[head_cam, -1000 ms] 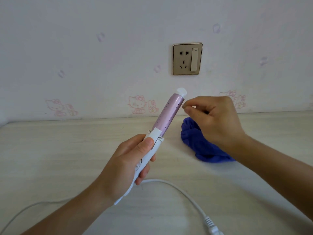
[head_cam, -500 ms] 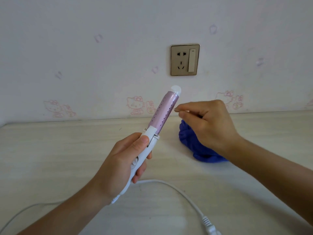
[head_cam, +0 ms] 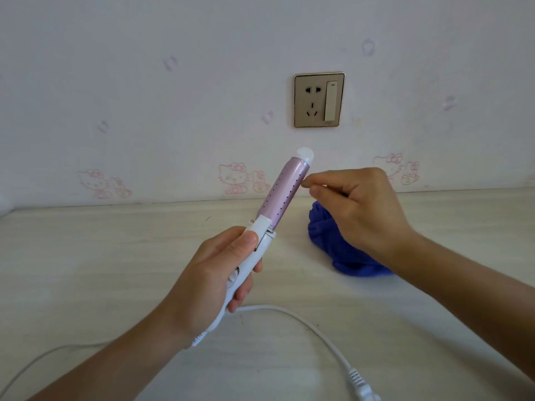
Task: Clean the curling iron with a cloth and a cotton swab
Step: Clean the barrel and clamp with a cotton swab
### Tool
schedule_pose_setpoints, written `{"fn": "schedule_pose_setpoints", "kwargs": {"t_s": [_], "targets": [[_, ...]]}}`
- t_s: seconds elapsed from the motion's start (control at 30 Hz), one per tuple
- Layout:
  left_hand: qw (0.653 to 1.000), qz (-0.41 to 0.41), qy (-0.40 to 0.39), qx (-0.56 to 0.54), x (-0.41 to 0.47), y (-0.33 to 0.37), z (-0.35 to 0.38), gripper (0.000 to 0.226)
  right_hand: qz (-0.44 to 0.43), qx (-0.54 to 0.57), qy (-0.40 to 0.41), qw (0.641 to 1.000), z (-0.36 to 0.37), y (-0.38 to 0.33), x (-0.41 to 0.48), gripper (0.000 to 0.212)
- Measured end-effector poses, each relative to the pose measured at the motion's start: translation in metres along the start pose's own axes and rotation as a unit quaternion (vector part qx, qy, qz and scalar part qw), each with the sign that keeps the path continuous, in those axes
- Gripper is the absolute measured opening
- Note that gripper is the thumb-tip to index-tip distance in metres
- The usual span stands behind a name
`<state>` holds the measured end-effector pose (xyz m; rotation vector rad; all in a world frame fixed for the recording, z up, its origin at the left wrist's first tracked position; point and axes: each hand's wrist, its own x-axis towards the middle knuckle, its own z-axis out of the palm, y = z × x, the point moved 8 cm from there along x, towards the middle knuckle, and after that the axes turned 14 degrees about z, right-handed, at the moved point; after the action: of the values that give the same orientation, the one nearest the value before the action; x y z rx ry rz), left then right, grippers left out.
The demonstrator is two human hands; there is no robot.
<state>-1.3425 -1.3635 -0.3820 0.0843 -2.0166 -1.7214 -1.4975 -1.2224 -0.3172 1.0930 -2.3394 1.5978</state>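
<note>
My left hand (head_cam: 220, 273) grips the white handle of the curling iron (head_cam: 285, 195) and holds it above the table, tilted up to the right. The barrel is pink with rows of small dots and has a white tip. My right hand (head_cam: 359, 209) pinches a cotton swab (head_cam: 304, 185), of which only a tiny end shows at the fingertips. That end touches the right edge of the barrel near its top. A crumpled blue cloth (head_cam: 347, 256) lies on the table, partly hidden behind my right hand.
The iron's white cord (head_cam: 312, 325) loops across the pale wooden table (head_cam: 101, 256) to an unplugged plug (head_cam: 362, 386) at the bottom edge. A wall socket with a switch (head_cam: 319, 99) sits above on the wallpapered wall.
My right hand's pinched fingertips have slid a little down the barrel's right edge. The iron and my left hand shifted slightly left and back.
</note>
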Motion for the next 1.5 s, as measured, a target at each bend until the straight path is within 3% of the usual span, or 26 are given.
{"fn": "schedule_pose_setpoints", "kwargs": {"t_s": [0.07,0.23,0.33,0.53,0.77,1.03,1.2,1.3,1.5], "targets": [[1.000,0.004,0.007,-0.009,0.001,0.001,-0.002,0.041,-0.034,-0.024,-0.010,0.999,0.009,-0.008,-0.010,0.021],[1.000,0.001,0.018,-0.012,-0.001,-0.002,-0.008,0.050,-0.089,-0.070,-0.133,0.985,0.052,-0.014,-0.040,0.024],[1.000,-0.006,0.015,-0.002,0.000,-0.004,-0.008,0.046,-0.063,-0.060,-0.126,0.988,0.044,-0.007,-0.030,0.020],[1.000,0.003,0.002,0.000,0.001,0.000,-0.001,0.044,-0.016,-0.020,-0.028,0.999,0.002,-0.004,0.000,0.027],[1.000,-0.002,0.020,-0.006,-0.001,0.000,-0.009,0.055,-0.072,-0.075,-0.147,0.984,0.051,-0.014,-0.038,0.029],[1.000,0.001,0.005,-0.009,0.002,0.001,-0.003,0.041,0.000,-0.022,-0.030,0.999,0.001,0.000,0.002,0.027],[0.999,0.000,0.023,-0.021,0.004,0.002,-0.012,0.055,-0.073,-0.052,-0.113,0.990,0.042,-0.016,-0.036,0.025],[0.999,-0.013,0.023,-0.019,0.002,-0.001,-0.012,0.055,-0.068,-0.076,-0.135,0.986,0.047,-0.012,-0.036,0.025],[1.000,0.009,0.012,-0.022,0.005,0.000,-0.007,0.056,0.045,-0.017,-0.008,0.999,-0.012,0.010,0.010,0.025]]}}
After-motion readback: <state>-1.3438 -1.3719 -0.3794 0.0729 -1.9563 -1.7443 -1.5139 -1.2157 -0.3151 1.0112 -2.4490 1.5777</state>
